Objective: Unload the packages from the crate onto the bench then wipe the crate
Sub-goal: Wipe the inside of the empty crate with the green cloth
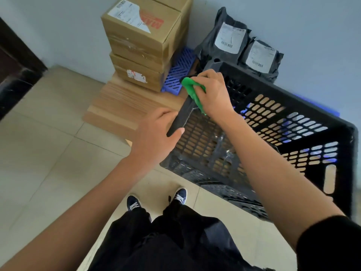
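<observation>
On the desk (121,106), low and wooden against the wall, the crate (293,122) sits tipped toward the person, its open mouth facing up and forward. No packages show inside; only bare slotted walls and floor, with a few pale marks near the middle of the bottom. Unloading looks done, wiping is under way.

Left hand (156,133): fingers curled round the near end of the crate's left rim, thumb lying along the inner edge. Likely reason: to steady the crate and hold its tilt so the inside can be reached.

Right hand (213,92): fingers bunched on a green cloth (192,89), pressing it onto the same rim further along, near the far corner. The cloth wraps over the edge, so top and side get rubbed together.

Packages are parked clear of the work. Two cardboard boxes (144,42) stacked at the back of the desk, the lower one partly on a blue slatted mat (179,71). Two dark mailing bags (230,38) with white labels lean upright on the wall behind the crate, touching each other. Judged: put out of the way of the wiping.

Blue also glints through the crate's far slots; what it belongs to I cannot tell.

Person stands on the tiled floor (48,153), shoes (180,195) just beside the crate's near corner.
</observation>
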`<state>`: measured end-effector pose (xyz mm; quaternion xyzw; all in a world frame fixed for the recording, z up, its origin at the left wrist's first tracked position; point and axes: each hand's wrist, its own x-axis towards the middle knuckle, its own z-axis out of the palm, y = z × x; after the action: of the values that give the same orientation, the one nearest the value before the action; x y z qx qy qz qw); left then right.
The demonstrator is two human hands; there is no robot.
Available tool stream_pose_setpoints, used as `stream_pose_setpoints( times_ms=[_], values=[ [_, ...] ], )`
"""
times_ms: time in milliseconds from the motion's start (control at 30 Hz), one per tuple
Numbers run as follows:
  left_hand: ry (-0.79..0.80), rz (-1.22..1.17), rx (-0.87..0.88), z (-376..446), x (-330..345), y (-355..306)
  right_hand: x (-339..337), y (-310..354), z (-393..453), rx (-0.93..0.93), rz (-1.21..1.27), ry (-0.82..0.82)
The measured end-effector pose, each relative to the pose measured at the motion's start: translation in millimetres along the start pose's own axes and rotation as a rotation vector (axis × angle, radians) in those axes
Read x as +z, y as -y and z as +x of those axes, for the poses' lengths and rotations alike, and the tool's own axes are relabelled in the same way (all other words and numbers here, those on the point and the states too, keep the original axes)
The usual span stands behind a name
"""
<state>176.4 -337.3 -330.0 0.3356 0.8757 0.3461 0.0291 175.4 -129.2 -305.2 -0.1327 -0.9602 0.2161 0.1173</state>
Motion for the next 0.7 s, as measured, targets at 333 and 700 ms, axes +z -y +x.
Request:
stream_pose_setpoints(
  times_ms=[333,700],
  values=[
    [-0.064,0.114,-0.070,2.6,10.6,-18.7,-3.0,-39.4,53.9,0.093,0.096,-0.093],
    [-0.136,0.071,-0.160,-0.6,24.3,-23.6,27.2,-18.7,-31.8,-0.024,0.405,-0.161]
  ],
)
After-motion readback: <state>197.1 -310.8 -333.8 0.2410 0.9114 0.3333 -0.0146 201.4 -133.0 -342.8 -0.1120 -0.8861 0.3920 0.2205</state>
